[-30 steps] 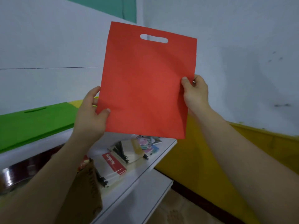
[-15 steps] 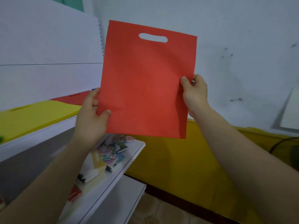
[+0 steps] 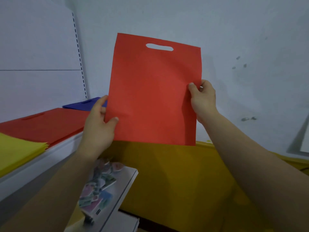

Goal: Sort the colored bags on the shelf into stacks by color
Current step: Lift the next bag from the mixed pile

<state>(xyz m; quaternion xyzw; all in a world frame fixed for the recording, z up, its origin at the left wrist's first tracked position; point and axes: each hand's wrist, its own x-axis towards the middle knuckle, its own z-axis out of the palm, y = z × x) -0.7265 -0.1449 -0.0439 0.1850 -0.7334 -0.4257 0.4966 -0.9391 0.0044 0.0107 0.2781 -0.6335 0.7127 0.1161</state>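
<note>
We hold a red bag [image 3: 153,91] upright in front of a pale wall [image 3: 250,39], one hand at each side edge. Our left hand [image 3: 98,129] pinches the lower left edge, with the thumb laid across the front face and the fingers curled behind. Our right hand [image 3: 203,99] pinches the right edge somewhat higher, thumb on the front and fingers folded round the back. The bag hangs flat and faces us, with its oval cut-out handle at the top. Its bottom edge lines up in our view with the top of the yellow painted band [image 3: 167,173] along the lower wall. It touches nothing but our two hands and sits in the air just right of the upper shelf [image 3: 50,158].

On that white shelf, at left, three flat piles lie in a row. The yellow stack [image 3: 18,151] is nearest us, the red stack [image 3: 45,126] just beyond it, and the blue bags [image 3: 83,104] at the far end against the white back panel [image 3: 38,47]. The fingers of our left hand cover the near corner of the blue bags. A slotted upright [image 3: 79,56] runs up the right side of the panel.

Below, a lower shelf [image 3: 127,185] carries a blurred heap of small colourful packets [image 3: 97,191], partly hidden behind our left forearm. We cannot tell what the packets are.
</note>
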